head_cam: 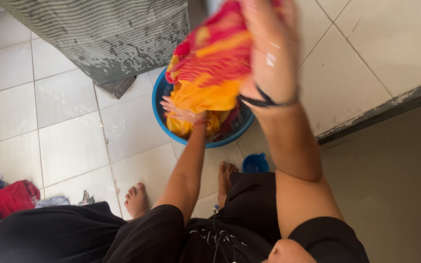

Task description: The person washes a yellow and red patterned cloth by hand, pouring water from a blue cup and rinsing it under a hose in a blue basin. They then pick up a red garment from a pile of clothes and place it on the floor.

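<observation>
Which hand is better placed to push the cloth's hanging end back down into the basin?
Left, probably. The left hand grips the low end of the wet red and orange cloth just above the round blue plastic basin. The right hand holds the top end high.

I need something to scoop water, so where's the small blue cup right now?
The small blue cup stands on the tiled floor just below the blue basin, beside the person's foot.

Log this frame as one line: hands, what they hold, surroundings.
right hand: gripping red-and-yellow cloth, lifted | left hand: on cloth's lower end over blue basin | nearby: small blue cup, clothes pile
</observation>
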